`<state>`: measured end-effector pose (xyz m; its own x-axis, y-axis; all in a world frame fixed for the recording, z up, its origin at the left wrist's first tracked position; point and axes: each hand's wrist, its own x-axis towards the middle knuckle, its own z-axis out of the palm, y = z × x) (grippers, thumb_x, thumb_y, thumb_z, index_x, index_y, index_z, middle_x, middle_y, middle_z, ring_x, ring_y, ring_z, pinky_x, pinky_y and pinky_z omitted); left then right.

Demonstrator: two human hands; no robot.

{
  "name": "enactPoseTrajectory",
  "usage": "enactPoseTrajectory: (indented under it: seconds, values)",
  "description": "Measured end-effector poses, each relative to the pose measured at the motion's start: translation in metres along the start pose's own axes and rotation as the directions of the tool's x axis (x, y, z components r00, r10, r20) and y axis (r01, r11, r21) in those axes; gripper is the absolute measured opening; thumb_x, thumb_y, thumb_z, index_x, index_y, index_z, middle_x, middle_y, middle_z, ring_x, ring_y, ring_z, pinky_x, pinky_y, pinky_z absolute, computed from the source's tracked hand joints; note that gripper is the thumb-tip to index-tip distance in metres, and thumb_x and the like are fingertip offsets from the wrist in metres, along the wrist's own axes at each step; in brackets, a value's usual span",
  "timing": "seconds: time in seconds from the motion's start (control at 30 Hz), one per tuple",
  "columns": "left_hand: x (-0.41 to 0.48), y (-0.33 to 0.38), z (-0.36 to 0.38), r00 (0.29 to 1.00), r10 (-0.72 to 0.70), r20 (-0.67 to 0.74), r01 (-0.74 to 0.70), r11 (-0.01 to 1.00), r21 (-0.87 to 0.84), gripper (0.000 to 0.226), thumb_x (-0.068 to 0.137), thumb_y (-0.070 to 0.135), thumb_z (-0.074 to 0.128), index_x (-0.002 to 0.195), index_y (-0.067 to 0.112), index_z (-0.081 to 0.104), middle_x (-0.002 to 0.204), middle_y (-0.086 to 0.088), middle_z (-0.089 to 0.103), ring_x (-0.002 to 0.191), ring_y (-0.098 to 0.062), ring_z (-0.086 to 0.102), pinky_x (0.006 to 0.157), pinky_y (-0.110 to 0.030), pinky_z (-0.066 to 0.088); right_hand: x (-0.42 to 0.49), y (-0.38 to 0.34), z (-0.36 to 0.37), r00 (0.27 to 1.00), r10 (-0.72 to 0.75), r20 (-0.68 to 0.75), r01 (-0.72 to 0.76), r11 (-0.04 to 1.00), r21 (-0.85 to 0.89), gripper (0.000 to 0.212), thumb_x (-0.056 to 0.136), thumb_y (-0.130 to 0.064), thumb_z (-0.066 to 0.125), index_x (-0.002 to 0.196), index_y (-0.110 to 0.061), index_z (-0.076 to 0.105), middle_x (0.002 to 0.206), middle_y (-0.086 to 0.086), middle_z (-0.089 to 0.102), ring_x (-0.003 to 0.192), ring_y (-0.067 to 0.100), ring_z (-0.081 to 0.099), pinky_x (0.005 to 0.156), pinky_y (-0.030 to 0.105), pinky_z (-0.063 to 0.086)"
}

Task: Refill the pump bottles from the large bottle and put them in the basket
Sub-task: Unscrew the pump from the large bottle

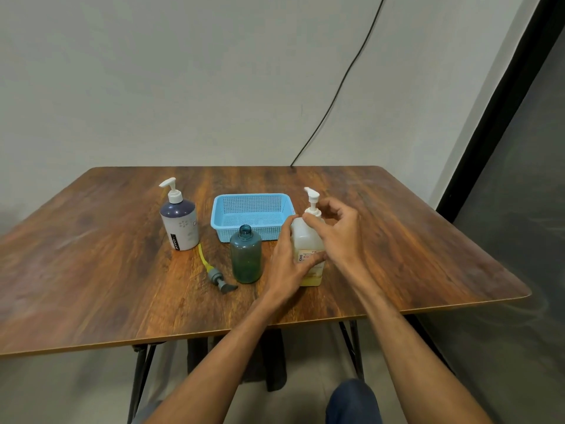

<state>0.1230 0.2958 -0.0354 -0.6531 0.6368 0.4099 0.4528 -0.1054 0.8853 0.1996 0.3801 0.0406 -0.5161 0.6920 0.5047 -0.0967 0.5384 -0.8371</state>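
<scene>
Wooden table (122, 270) carries everything. Toward its back sits the blue basket (232, 215), with nothing in it. Left of it stands a white and purple pump bottle (181, 223), upright. Right of the basket, the large bottle (305, 240) stands gripped around its body by the left hand (290, 261); the right hand (339, 234) pinches its pump collar. Between stands a teal bottle (246, 255), uncapped, its grey pump (218, 276) lying just beside it.
</scene>
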Motion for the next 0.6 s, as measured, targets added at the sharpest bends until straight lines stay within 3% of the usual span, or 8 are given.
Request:
enactPoseTrajectory:
  seconds: [0.1,0.23,0.33,0.4,0.5,0.6]
  values:
    - [0.0,0.003,0.0,1.0,0.0,0.009,0.0,1.0,-0.015,0.092,0.074,0.054,0.079,0.149,0.037,0.027,0.134,0.004,0.057,0.113,-0.009,0.063,0.09,-0.041,0.06,0.003,0.001,-0.004,0.997,0.007,0.075,-0.013,0.996,0.084,0.018,0.085,-0.013,0.07,0.102,-0.018,0.075,0.097,-0.008,0.073,0.085,0.003,0.068,0.068,0.021,0.053]
    - [-0.001,0.001,0.001,1.0,0.001,-0.002,-0.001,1.0,0.007,0.094,0.077,0.042,0.08,0.148,0.051,0.019,0.139,0.009,0.054,0.117,-0.002,0.06,0.096,-0.04,0.058,0.003,0.004,0.002,0.998,-0.063,0.012,0.064,0.995,-0.08,0.028,0.076,-0.028,0.084,0.098,-0.018,0.072,0.097,-0.002,0.061,0.087,0.009,0.06,0.07,0.016,0.05]
    - [-0.001,0.002,0.0,1.0,0.005,-0.007,-0.005,1.0,-0.005,0.09,0.071,0.057,0.079,0.137,0.067,0.018,0.135,0.007,0.057,0.115,-0.008,0.063,0.092,-0.043,0.059,0.004,-0.001,-0.003,0.997,-0.06,-0.041,0.058,0.997,-0.056,0.026,0.073,-0.02,0.087,0.093,-0.014,0.07,0.088,-0.002,0.068,0.075,0.004,0.061,0.064,0.017,0.049]
    - [-0.002,0.004,-0.002,1.0,0.005,-0.004,-0.005,1.0,-0.02,0.088,0.068,0.062,0.079,0.134,0.068,0.02,0.131,0.01,0.058,0.112,-0.008,0.064,0.089,-0.043,0.06,0.005,-0.004,-0.008,0.999,-0.048,-0.004,0.048,0.999,0.008,0.024,0.074,-0.011,0.084,0.093,-0.012,0.071,0.086,-0.004,0.071,0.074,0.001,0.064,0.065,0.016,0.052]
    - [-0.003,0.008,-0.002,1.0,0.025,0.005,-0.025,1.0,-0.018,0.084,0.069,0.062,0.078,0.13,0.07,0.021,0.127,0.022,0.055,0.112,-0.004,0.062,0.09,-0.039,0.06,0.005,-0.004,-0.012,0.998,-0.056,0.025,0.055,0.998,0.039,0.022,0.074,-0.006,0.081,0.092,-0.013,0.072,0.089,-0.006,0.073,0.08,0.005,0.068,0.071,0.021,0.056]
    - [-0.002,0.007,-0.002,1.0,0.024,0.005,-0.024,0.999,-0.021,0.083,0.072,0.054,0.08,0.13,0.068,0.022,0.127,0.017,0.056,0.111,-0.007,0.063,0.089,-0.042,0.06,0.007,-0.002,-0.011,0.998,-0.037,0.048,0.035,0.998,0.054,0.023,0.073,-0.006,0.08,0.093,-0.014,0.073,0.092,-0.004,0.075,0.087,0.012,0.071,0.077,0.033,0.061]
